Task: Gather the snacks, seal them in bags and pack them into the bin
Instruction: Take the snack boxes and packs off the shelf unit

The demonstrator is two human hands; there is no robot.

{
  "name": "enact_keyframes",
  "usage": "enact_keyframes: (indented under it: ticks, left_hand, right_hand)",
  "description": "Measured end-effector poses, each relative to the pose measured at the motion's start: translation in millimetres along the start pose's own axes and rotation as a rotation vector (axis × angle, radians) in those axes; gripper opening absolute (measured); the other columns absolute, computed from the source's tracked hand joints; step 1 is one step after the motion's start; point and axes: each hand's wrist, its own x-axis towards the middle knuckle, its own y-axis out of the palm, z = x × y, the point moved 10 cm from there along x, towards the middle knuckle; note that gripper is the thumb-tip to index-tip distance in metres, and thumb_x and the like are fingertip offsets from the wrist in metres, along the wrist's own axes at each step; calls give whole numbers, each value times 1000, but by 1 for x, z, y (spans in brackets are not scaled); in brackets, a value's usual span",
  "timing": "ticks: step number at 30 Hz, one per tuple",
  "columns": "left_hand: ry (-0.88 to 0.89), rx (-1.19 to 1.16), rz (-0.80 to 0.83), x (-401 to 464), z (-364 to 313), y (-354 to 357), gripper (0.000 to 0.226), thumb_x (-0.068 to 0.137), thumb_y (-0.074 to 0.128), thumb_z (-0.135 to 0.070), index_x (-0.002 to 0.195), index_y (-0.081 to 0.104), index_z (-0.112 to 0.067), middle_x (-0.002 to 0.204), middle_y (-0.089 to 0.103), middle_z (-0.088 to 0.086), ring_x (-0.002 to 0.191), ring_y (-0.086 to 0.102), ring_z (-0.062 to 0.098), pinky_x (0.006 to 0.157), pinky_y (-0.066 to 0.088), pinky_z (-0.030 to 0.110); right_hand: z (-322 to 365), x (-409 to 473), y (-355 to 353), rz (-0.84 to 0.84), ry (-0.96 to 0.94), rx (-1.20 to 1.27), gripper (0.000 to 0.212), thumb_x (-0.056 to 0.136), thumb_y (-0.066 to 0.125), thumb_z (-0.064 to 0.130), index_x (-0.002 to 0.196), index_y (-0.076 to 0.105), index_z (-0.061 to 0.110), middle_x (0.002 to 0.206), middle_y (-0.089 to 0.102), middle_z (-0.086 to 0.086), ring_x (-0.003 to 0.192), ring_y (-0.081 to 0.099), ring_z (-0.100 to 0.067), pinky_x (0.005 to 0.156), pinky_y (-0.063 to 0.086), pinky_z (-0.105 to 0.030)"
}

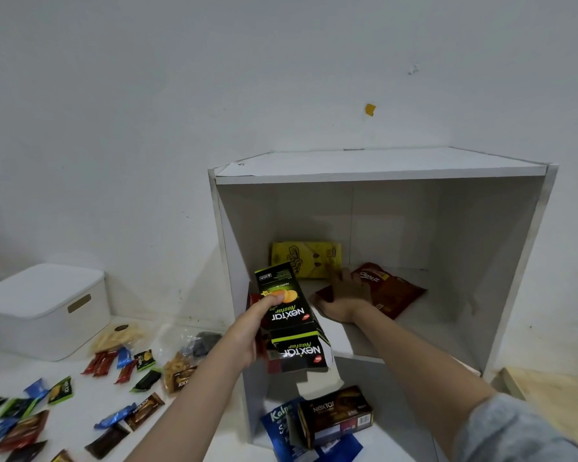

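Note:
My left hand (251, 328) grips a black and green Nextar box (289, 315) with an open flap, held in front of the white shelf cabinet (381, 168). A red package edge shows behind the box, under the same hand. My right hand (344, 296) reaches inside the cabinet and rests on a red snack bag (392, 291), blurred by motion. A yellow snack pack (306, 260) stands at the back of the shelf. The white lidded bin (44, 308) sits at the left by the wall.
Many small wrapped snacks (124, 361) and clear bags of crackers (177, 371) lie scattered on the white floor at left. On the lower shelf lie a brown Nextar box (336, 415) and a blue pouch (281, 425). A wooden board (554, 401) lies at right.

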Motion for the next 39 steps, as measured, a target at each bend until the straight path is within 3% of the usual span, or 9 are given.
enact_keyframes:
  ticks: [8,12,15,17,21,23,27,34,39]
  left_hand:
    - [-4,29,1,-2,0,3,62,67,77,-41,119,59,-13,105,73,13,98,69,34,88,53,50]
    - [-7,15,-8,-7,0,5,56,72,75,-39,118,59,-12,103,73,14,97,69,34,79,55,45]
    - [-11,-2,-19,-9,1,5,55,72,75,-38,117,59,-12,103,73,14,97,69,34,77,55,44]
    - [-6,-13,-22,-10,1,6,56,71,76,-38,117,59,-12,103,73,14,97,69,35,78,55,44]
    - [-3,-21,-22,-11,1,6,60,68,78,-38,118,59,-12,105,73,15,97,69,35,81,55,47]
    - [-1,-19,-21,-12,0,6,60,69,78,-38,119,58,-12,105,73,15,98,69,35,83,55,47]
    - [5,-13,-11,-13,-2,7,57,71,76,-38,119,59,-12,104,73,14,97,69,35,80,55,46]
    - [27,18,14,-18,0,5,59,67,76,-38,117,60,-12,106,72,15,101,67,36,91,51,49]
    - [75,-7,17,-33,8,-5,67,61,80,-35,120,57,-12,107,72,16,102,66,37,98,47,52]
  right_hand:
    - [-4,-12,-26,-264,-23,70,87,72,47,64,143,22,21,153,14,-7,139,14,-33,111,9,-60]
    - [9,-22,-44,-465,-127,27,84,71,51,61,138,27,15,152,25,-14,137,23,-35,107,16,-67]
    - [13,-15,-34,-363,-186,10,99,76,48,70,150,0,24,160,-12,1,146,-11,-25,109,-9,-62]
    - [12,-9,-27,-274,-188,-16,104,74,43,76,149,-12,29,160,-15,4,146,-17,-24,108,-15,-62]
    - [6,-4,-17,-161,-96,-22,97,71,38,81,148,13,29,153,23,-6,145,8,-30,110,-7,-67]
    - [-3,-5,-11,-92,-16,-12,90,67,35,86,142,26,37,152,19,-8,142,8,-36,108,-1,-70]
    - [-21,-14,6,105,108,94,97,60,35,93,143,8,50,158,-6,-4,142,5,-47,106,-3,-71]
    - [-38,-47,6,113,84,187,105,57,34,95,144,6,44,144,44,-11,125,49,-38,102,40,-49]
    - [-41,-99,-10,94,96,121,99,60,42,91,143,11,46,150,21,-11,133,33,-42,107,26,-60]
